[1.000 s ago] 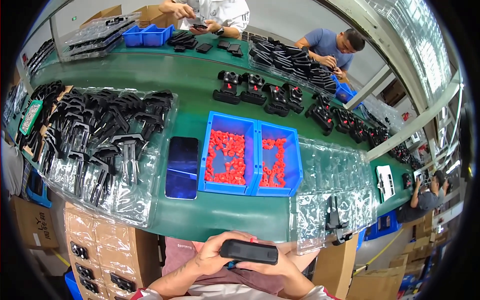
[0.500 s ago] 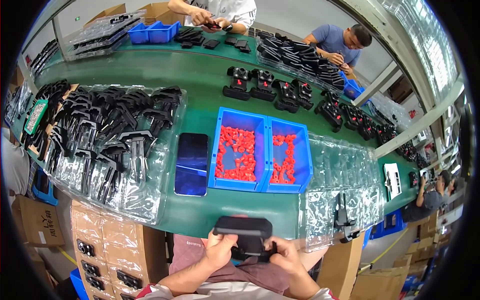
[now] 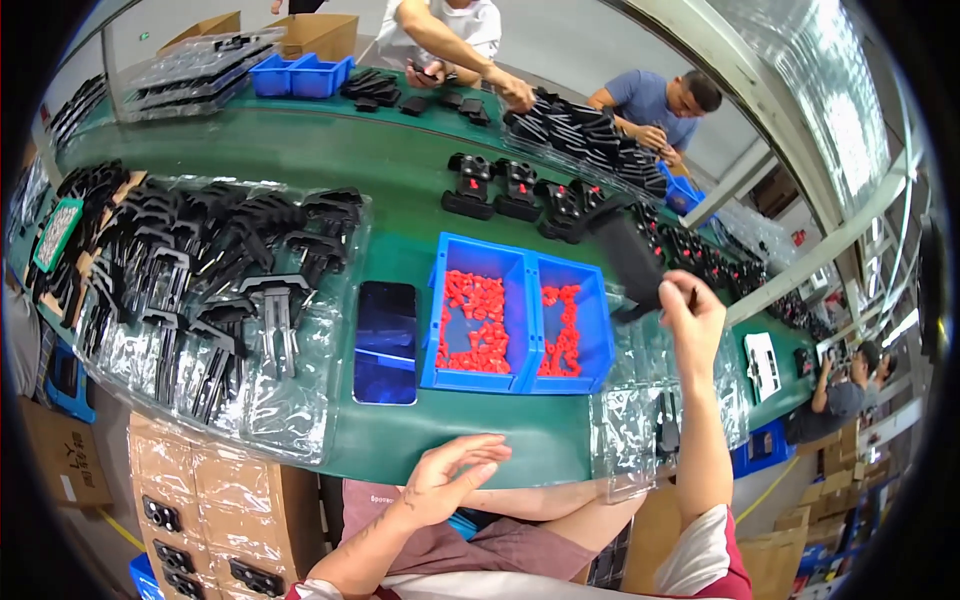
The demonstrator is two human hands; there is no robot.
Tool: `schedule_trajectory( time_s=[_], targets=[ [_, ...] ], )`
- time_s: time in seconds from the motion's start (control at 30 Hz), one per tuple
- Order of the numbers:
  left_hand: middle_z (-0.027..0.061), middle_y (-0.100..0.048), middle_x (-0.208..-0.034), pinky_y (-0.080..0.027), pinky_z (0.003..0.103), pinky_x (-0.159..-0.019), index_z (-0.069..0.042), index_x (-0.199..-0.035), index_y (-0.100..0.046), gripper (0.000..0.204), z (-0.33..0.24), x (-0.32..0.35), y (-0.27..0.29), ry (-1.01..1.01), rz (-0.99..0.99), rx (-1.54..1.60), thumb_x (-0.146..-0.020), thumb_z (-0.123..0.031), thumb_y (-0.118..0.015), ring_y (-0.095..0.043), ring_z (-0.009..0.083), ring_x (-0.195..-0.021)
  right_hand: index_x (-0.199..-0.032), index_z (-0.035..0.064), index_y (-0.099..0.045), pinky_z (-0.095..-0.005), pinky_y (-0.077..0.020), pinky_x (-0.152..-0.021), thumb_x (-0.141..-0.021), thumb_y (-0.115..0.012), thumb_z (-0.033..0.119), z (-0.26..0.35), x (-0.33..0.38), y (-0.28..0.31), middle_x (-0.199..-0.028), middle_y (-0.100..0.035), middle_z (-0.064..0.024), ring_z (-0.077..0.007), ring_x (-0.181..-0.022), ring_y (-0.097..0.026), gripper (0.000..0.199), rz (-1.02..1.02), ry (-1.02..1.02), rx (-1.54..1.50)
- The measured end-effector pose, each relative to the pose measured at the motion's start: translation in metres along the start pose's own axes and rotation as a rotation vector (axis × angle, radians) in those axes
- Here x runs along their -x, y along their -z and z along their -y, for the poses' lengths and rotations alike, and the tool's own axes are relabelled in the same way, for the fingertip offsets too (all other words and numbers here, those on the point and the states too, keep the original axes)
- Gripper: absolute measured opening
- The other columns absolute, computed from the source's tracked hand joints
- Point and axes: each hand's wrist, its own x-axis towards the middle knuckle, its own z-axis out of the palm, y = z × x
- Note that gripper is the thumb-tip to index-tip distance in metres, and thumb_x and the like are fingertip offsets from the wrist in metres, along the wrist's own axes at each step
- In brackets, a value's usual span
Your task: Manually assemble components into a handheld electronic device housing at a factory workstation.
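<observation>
"Where is the black holder (image 3: pixel 632 255)?"

"Tilted just beyond the right end of the blue bins (image 3: pixel 480 382), pinched at its near end between the thumb and fingers of the worker's right hand (image 3: pixel 695 318). Its outline is blurred; whether it touches the bench (image 3: pixel 460 420) cannot be told."

"And the left hand (image 3: pixel 450 482)?"

"Open on the near side of the blue bins, by the bench edge, fingers loosely extended and thumb apart."

"What fills the blue bins?"

"Small red parts (image 3: pixel 485 355), scattered in both compartments. Just left of the blue bins lies a dark phone (image 3: pixel 385 340); farther left, a clear tray (image 3: pixel 295 420) carries a heap of black brackets (image 3: pixel 278 300)."

"On the other sides?"

"Beyond the blue bins stands a row of black assemblies (image 3: pixel 517 190) with red bits showing. To their right, a second clear tray (image 3: pixel 710 400) bears a lone bracket (image 3: pixel 667 432), partly hidden by the worker's forearm. Well beyond the blue bins, across the bench, a co-worker in a white top (image 3: pixel 470 30) reaches toward a pile of black pieces (image 3: pixel 575 130)."
</observation>
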Motion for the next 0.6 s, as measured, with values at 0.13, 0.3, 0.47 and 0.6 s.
schedule_trajectory(
  time_s=[0.13,0.3,0.47,0.6],
  targets=[
    [0.0147,-0.066,-0.113,-0.051,0.03,-0.088,0.001,-0.124,-0.056,0.038,-0.007,0.002,0.0,-0.019,0.003,-0.124,-0.087,0.001,-0.061,-0.065,0.0227,-0.1,-0.104,-0.0026,-0.069,-0.0198,-0.0446,-0.055,-0.087,-0.065,0.015,-0.016,-0.022,-0.025,-0.074,-0.063,-0.0034,-0.0091,-0.06,-0.054,0.025,0.001,0.056,0.039],
    [0.0134,-0.067,-0.11,-0.053,0.029,-0.081,0.001,-0.119,-0.061,0.035,-0.021,0.001,-0.005,-0.029,0.054,-0.394,-0.084,0.003,-0.062,-0.066,0.0219,-0.095,-0.099,-0.0008,-0.071,-0.0226,-0.0448,-0.058,-0.084,-0.065,0.007,-0.007,-0.007,-0.078,-0.08,-0.066,-0.006,-0.0118,-0.063,-0.056,0.018,0.266,0.255,0.217],
    [0.0117,-0.068,-0.11,-0.053,0.027,-0.075,-0.001,-0.116,-0.062,0.032,-0.016,-0.002,-0.005,-0.043,0.087,-0.509,-0.084,0.001,-0.064,-0.067,0.02,-0.089,-0.091,0.0007,-0.07,-0.0302,-0.0458,-0.057,-0.078,-0.069,0.01,0.012,0.008,-0.142,-0.076,-0.064,-0.0088,-0.0202,-0.064,-0.059,0.016,0.566,0.612,0.233],
    [0.0127,-0.068,-0.11,-0.053,0.028,-0.074,0.0,-0.114,-0.063,0.03,-0.012,0.001,-0.006,-0.031,0.055,-0.396,-0.084,0.0,-0.064,-0.067,0.0209,-0.088,-0.091,0.0028,-0.068,-0.0339,-0.0489,-0.063,-0.078,-0.07,0.021,0.009,0.009,-0.164,-0.08,-0.067,-0.0093,-0.0267,-0.07,-0.063,0.023,0.798,0.765,0.613]
  ],
)
